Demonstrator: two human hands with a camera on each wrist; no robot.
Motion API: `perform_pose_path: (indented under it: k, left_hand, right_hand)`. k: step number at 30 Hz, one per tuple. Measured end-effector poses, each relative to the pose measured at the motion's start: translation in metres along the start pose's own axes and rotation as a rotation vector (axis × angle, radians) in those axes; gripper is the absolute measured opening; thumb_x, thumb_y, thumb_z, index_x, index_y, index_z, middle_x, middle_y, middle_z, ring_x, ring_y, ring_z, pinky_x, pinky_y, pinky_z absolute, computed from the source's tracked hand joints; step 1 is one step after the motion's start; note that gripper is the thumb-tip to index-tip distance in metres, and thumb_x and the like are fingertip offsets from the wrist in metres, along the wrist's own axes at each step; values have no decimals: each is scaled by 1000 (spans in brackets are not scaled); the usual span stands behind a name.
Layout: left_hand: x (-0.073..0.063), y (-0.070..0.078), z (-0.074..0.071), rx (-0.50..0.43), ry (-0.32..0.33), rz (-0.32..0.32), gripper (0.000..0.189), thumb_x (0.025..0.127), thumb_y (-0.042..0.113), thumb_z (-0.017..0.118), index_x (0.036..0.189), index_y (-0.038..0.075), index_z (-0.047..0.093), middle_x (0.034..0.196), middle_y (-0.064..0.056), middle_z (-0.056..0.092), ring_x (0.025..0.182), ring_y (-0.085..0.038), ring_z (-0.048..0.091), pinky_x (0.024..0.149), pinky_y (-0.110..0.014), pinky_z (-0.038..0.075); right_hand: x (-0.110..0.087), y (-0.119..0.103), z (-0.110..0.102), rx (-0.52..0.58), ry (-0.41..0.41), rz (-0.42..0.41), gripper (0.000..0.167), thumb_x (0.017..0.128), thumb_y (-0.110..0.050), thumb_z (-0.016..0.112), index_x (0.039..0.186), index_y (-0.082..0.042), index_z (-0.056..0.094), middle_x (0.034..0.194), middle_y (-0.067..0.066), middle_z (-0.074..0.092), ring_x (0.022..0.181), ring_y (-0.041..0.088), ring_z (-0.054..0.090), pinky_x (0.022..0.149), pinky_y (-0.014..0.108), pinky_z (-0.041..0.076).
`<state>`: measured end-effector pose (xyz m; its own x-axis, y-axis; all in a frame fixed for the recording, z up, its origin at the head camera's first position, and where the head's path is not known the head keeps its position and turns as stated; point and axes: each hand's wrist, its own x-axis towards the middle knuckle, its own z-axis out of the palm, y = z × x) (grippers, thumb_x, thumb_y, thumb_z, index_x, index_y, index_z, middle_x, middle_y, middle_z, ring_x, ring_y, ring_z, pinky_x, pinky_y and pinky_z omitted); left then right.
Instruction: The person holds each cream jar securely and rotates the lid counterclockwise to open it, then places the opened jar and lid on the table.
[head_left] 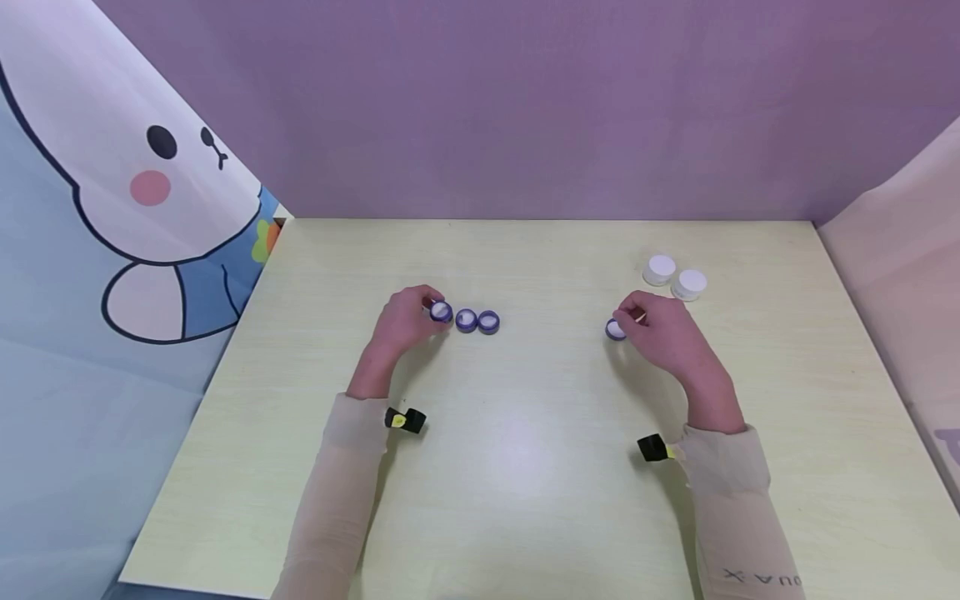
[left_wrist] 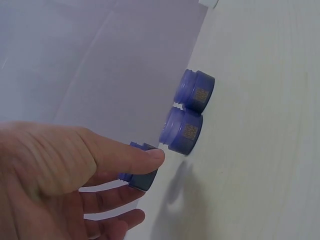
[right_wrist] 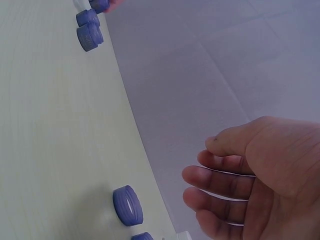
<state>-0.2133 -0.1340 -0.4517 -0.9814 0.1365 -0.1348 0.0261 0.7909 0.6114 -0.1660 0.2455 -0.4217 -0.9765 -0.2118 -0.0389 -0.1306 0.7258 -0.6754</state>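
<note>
Right sleeve [head_left: 742, 508]: inverted lettering [head_left: 761, 577], partly legible, including X. Two purple jars [left_wrist: 181, 131], left of centre: square codes [left_wrist: 190, 131], undecipherable.

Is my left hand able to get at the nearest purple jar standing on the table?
Probably not yet: the left hand is pinching another purple jar, though nothing seems to stand between it and the nearest standing jar.

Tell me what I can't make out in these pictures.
Left wrist: square codes on two purple jars, too small to read.
Left wrist: white item, cut off by the top edge.
Head: part of the purple ring-shaped piece, hidden by the right hand.
Right wrist: lower purple fragment, cut off by the bottom edge.
</note>
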Motion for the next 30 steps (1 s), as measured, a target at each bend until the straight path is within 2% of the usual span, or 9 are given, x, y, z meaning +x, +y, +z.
perform_pose_path:
  k: [9, 19, 25, 30]
  left_hand:
    - [3, -4, 7, 22, -18, -5, 42, 76, 12, 82, 114, 6, 65, 104, -10, 66, 91, -25, 62, 82, -40, 49]
    - [5, -7, 10, 22, -37, -6, 42, 74, 10, 83, 111, 5, 65, 100, -9, 66, 88, -25, 63, 82, -40, 50]
    - [6, -9, 13, 28, -39, -10, 41, 74, 10, 83, 110, 6, 65, 99, -8, 66, 88, -25, 62, 82, -41, 50]
    - [6, -8, 13, 33, -34, -14, 42, 73, 10, 84, 110, 6, 65, 98, -8, 66, 87, -24, 62, 81, -40, 49]
  right_hand:
    - [1, 2, 2, 3, 6, -9, 18, 100, -16, 53, 101, -2, 64, 95, 12, 67, 83, 26, 61, 68, 39, 49]
    - [1, 2, 3, -7, 43, -33, 15, 99, -14, 55, 98, -2, 64, 88, 10, 65, 78, 25, 55, 64, 37, 45]
    - [0, 2, 1, 8, 42, -32, 18, 99, -13, 55, 107, 1, 62, 98, 15, 66, 90, 30, 59, 75, 42, 47]
    - [-1, 1, 0, 18, 42, -38, 25, 99, -12, 54, 116, 5, 59, 103, 18, 66, 93, 33, 60, 78, 44, 48]
